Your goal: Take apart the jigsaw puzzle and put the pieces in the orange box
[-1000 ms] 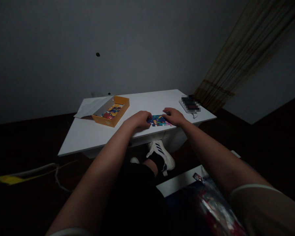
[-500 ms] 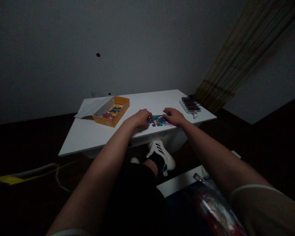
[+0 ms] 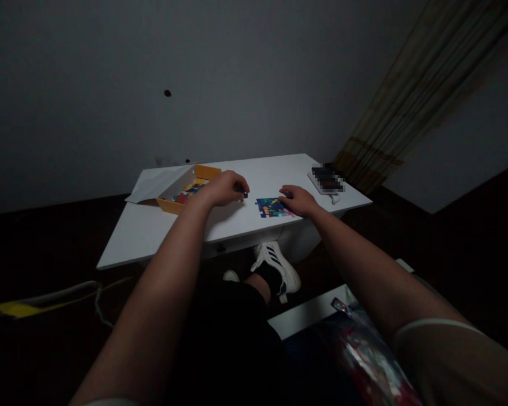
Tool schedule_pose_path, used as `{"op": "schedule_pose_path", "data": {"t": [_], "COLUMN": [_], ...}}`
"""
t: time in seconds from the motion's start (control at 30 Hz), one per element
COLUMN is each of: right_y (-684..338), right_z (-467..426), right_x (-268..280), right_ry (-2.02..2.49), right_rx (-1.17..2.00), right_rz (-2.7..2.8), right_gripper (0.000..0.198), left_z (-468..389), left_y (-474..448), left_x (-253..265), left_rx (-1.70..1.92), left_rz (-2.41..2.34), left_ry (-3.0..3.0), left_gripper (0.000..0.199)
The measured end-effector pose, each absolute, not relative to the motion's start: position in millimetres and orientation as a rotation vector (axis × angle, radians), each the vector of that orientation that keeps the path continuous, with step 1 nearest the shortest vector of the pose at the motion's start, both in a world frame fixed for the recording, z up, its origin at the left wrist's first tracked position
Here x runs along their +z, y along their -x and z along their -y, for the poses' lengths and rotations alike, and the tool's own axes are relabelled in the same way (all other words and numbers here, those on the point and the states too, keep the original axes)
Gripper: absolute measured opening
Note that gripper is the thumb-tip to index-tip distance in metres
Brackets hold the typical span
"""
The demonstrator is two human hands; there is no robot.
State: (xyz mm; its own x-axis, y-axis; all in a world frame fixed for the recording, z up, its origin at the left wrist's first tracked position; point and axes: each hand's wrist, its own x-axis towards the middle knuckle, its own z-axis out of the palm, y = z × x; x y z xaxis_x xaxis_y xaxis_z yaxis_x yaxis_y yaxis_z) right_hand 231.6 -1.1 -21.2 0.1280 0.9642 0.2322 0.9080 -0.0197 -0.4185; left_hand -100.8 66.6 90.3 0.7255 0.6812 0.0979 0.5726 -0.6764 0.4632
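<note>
A partly joined jigsaw puzzle point(image 3: 271, 208), dark blue with bright colours, lies near the front edge of the white table. My left hand point(image 3: 228, 189) is raised to the left of it, in front of the box. Its fingers pinch a small dark blue puzzle piece point(image 3: 245, 195). My right hand point(image 3: 300, 201) rests on the right end of the puzzle, covering part of it. The thumb there touches the puzzle, with index finger and thumb apart; a dark spot between them is too small to make out.
An orange-edged box point(image 3: 169, 206) holding loose puzzle pieces stands on the left of the table point(image 3: 135, 237), beside a whitish sheet point(image 3: 152, 183). A blurred-out dark object point(image 3: 328, 177) lies at the right. Below are a white shoe point(image 3: 275, 265) and a shiny plastic package point(image 3: 372, 361).
My left hand has moved left and up, away from the puzzle's left edge, with a small dark piece now showing in its fingers. My right hand has stayed in place.
</note>
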Motion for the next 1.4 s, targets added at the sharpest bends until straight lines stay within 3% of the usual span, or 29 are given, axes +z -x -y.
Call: {"op": "schedule_pose_path", "data": {"t": [0.27, 0.43, 0.77, 1.03, 1.17, 1.4], "right_y": [-231.2, -231.6, -230.7, -230.1, -229.4, -213.8], "right_z": [1.7, 2.2, 2.1, 1.3, 2.5, 3.7], "right_x": [-20.5, -21.9, -23.6, -24.3, -23.0, -11.7], "right_ry": [1.966, 1.95, 1.95, 1.949, 1.959, 2.017], "right_rx": [0.134, 0.117, 0.123, 0.114, 0.11, -0.026], "right_rz": [1.819, 1.831, 1.804, 1.801, 1.797, 1.955], "right_gripper": [0.046, 0.045, 0.047, 0.046, 0.045, 0.043], "left_z": [-107.6, -122.1, -118.6, -112.6, -105.3, -78.6], "left_y": [163.8, 184.4, 189.2, 173.3, 144.4, 96.2], "left_x": [89.4, 73.7, 57.0, 70.7, 77.5, 64.1], "left_rx": [1.011, 1.106, 1.083, 1.282, 1.09, 0.409], "left_rz": [-1.504, -1.695, -1.445, -1.305, -1.187, -0.941], "left_ry": [-2.343, -2.16, -2.061, -2.069, -2.191, -2.495], "left_gripper": [0.035, 0.044, 0.039, 0.034, 0.036, 0.045]}}
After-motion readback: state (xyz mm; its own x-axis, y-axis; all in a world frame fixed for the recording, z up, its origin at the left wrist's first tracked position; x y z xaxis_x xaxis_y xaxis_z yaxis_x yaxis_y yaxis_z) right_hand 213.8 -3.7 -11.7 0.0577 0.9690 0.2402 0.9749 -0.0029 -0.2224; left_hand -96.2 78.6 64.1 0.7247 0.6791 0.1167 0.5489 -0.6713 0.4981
